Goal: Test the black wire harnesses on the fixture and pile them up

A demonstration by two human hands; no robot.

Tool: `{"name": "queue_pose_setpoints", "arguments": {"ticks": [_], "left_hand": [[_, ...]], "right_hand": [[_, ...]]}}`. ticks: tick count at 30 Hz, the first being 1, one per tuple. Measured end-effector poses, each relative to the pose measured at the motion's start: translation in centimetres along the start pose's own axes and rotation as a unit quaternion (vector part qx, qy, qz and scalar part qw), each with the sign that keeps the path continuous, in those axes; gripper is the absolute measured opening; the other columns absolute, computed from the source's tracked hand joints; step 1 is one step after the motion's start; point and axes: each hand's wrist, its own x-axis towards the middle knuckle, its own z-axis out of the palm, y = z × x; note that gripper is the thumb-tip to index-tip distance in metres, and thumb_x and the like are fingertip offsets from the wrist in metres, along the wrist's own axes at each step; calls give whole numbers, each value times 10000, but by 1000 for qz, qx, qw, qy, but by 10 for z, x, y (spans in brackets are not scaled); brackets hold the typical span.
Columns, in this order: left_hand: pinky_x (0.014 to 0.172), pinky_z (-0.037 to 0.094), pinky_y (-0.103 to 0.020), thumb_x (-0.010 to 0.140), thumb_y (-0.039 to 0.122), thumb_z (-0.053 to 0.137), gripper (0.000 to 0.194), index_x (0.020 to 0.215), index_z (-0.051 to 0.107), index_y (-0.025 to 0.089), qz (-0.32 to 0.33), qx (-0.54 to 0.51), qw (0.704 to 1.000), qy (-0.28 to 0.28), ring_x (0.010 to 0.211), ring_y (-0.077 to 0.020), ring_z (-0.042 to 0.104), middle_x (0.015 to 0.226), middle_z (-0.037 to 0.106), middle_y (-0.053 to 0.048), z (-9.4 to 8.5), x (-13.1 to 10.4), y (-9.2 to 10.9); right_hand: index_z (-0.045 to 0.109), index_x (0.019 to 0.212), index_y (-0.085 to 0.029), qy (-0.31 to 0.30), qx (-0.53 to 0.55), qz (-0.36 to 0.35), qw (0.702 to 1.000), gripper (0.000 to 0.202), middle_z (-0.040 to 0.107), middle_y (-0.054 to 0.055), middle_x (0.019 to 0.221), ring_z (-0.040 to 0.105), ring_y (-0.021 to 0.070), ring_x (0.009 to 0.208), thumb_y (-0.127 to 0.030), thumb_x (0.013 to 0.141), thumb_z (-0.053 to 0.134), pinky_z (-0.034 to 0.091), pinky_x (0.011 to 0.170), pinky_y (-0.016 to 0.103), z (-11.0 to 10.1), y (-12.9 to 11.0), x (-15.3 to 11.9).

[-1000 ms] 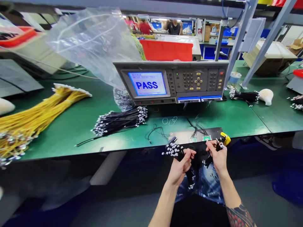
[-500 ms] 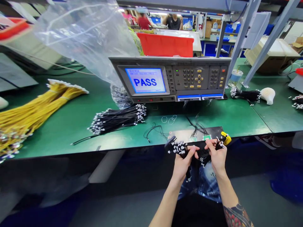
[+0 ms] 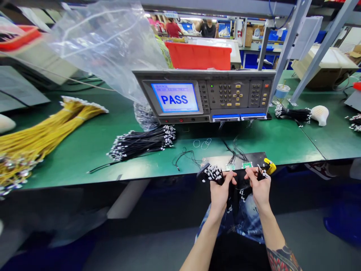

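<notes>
My left hand [image 3: 221,190] is closed around a bunch of black cables [image 3: 214,174] whose white connectors fan out on its left. My right hand [image 3: 260,187] is closed on a smaller bunch of black cables [image 3: 262,173] with white ends. Both hands are at the bench's front edge, thumbs and fingertips towards each other; whatever is pinched there is too small to make out. Just beyond the fingertips sit two green circuit boards, the left board [image 3: 230,167] and the right board [image 3: 247,165], on a dark plate [image 3: 258,156]. Thin black wires lead back from them.
A tester [image 3: 203,96] showing PASS stands behind the boards. On the green bench [image 3: 152,165] lie a black cable bundle [image 3: 141,143], yellow cable bundles [image 3: 53,130] and rubber bands [image 3: 206,143]. A yellow clamp [image 3: 270,166] sits right of my right hand. Behind is a red bin [image 3: 199,55].
My left hand has turned a little more upright and shifted slightly right, its cable bunch with it. My right hand has barely moved. The view has shifted slightly.
</notes>
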Motion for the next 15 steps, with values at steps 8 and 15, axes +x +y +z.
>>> {"name": "queue_pose_setpoints", "arguments": {"ticks": [8,15], "left_hand": [[500,473,-260,779,431,790,258,721,741,184,12,-3,1000,27,597,-189,659,663,733,-50,4,1,-4],[437,386,-236,757,426,805,281,723,749,154,-1,-15,1000,15,493,-135,567,626,706,-44,4,2,0]], "right_hand": [[689,771,-167,-5,-10,-12,1000,380,659,12,582,562,143,490,-527,804,805,407,450,258,1,-1,-1],[687,769,-161,-3,-6,-12,1000,399,665,12,586,527,123,468,-538,791,816,392,439,247,0,0,0]]}}
